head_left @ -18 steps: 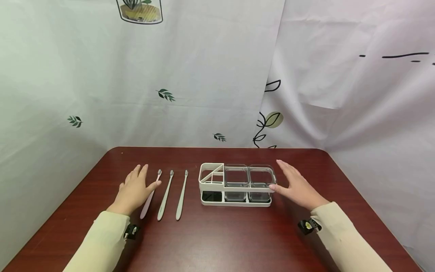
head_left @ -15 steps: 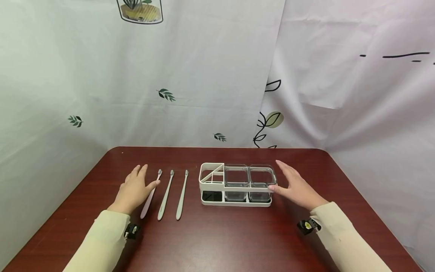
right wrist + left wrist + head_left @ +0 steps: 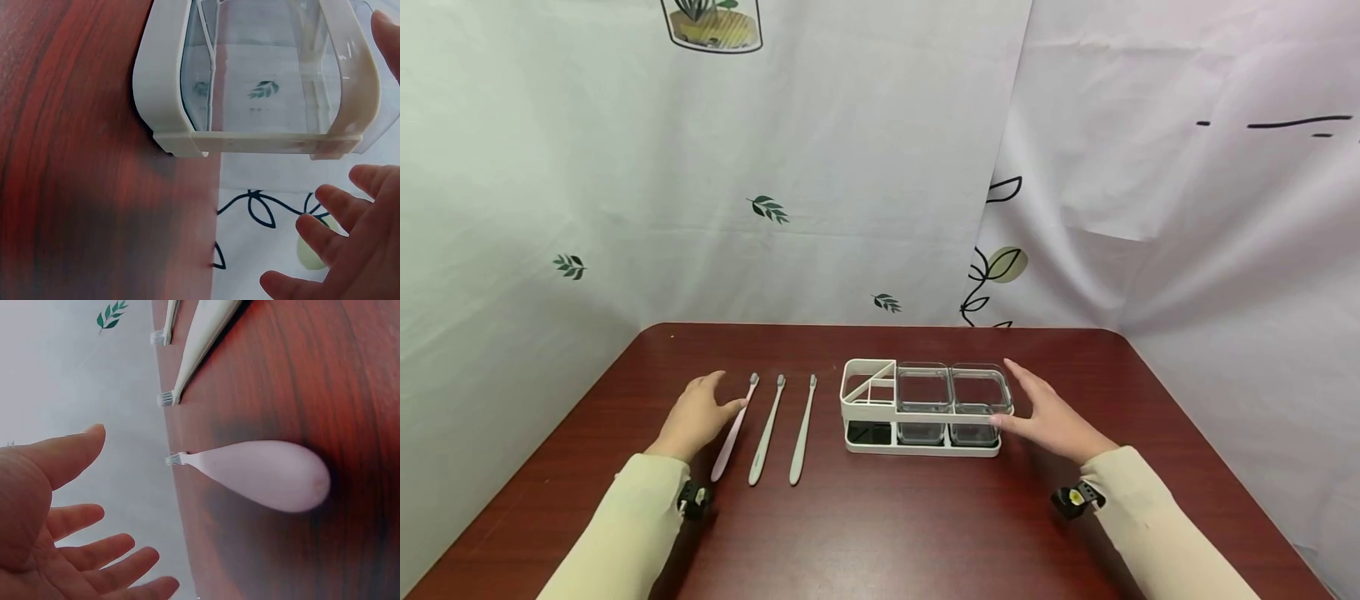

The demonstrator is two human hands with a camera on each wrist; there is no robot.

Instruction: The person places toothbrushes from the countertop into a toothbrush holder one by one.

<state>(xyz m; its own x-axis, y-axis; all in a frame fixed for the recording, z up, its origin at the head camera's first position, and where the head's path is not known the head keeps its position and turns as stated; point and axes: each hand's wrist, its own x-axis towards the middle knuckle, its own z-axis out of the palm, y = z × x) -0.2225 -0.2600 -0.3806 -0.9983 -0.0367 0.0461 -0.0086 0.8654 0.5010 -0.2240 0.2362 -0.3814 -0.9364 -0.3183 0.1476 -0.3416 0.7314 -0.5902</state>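
Three toothbrushes lie side by side on the table, bristles toward the back: a pink one on the left, a pale one in the middle, another pale one on the right. My left hand hovers beside the pink brush, fingers loosely bent, holding nothing; the palm faces it in the left wrist view. A white toothbrush holder with two clear cups stands right of centre. At its right end is my right hand, fingers spread behind and thumb overlapping the front rail's corner in the head view.
The dark red wooden table ends at a white printed cloth hanging behind it and along both sides. Left of the cups, the holder has a divided slot section. A black strapped device sits at the left wrist, another at the right.
The left hand's fingers have drawn together and bent more beside the pink toothbrush. The right hand has shifted slightly left, closer to the holder's end. Brushes and holder stay in place.
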